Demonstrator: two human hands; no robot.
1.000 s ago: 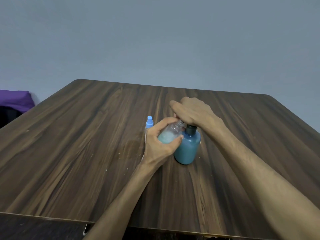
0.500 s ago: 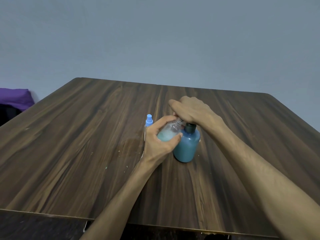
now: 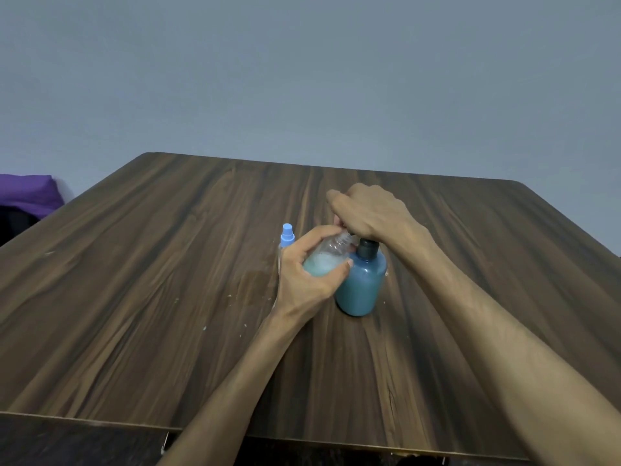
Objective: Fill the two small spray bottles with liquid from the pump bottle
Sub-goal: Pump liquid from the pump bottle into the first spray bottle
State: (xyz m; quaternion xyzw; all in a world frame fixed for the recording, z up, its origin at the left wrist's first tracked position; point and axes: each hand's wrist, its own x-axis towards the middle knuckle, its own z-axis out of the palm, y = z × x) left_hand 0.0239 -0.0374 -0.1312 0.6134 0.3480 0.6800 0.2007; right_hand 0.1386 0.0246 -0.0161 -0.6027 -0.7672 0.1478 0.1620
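Head view: left hand [image 3: 302, 280] grips a half-filled clear plastic spray bottle [image 3: 324, 260]; right hand [image 3: 368, 213], curled, presses the teal pump bottle [image 3: 361, 284]; capped second bottle [image 3: 287, 238] waits.

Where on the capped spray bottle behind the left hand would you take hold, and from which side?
Grip the capped spray bottle round its clear body below the blue cap, coming from its left, probably: it stands upright, and the left hand crowds its right side.
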